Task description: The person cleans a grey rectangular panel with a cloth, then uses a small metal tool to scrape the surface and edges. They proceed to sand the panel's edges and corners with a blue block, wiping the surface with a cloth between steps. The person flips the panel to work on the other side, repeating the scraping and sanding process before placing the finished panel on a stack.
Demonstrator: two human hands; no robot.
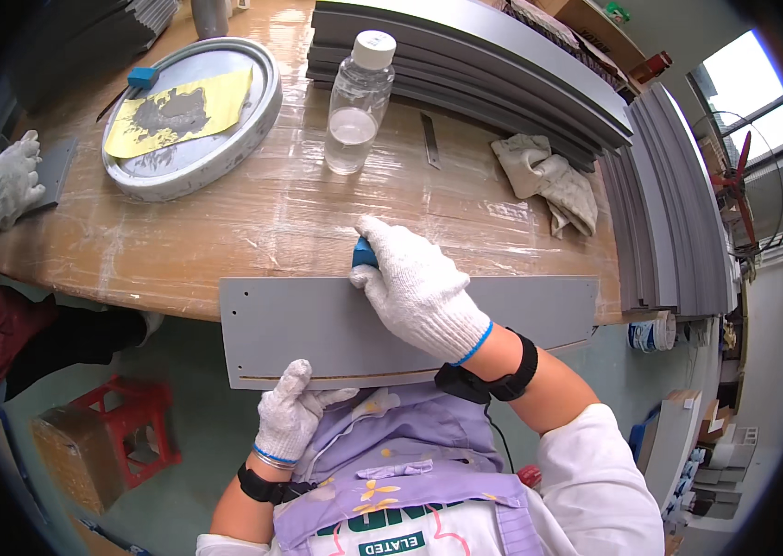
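A long grey panel lies across the table's near edge and overhangs it towards me. Small dark holes show near its ends, and a thin brown line runs along its near edge. My right hand, in a white knit glove, is closed around a small blue block at the panel's far edge; its underside is hidden. At the near edge, towards the left end, my gloved left hand touches the panel. Its thumb points up over the edge and the other visible fingers stretch to the right, apart from the thumb.
Beyond the panel stand a clear bottle, a metal strip and a crumpled cloth. A round lid carries yellow paper with grey paste. Grey boards are stacked behind. At left, a co-worker's gloved hand touches another panel.
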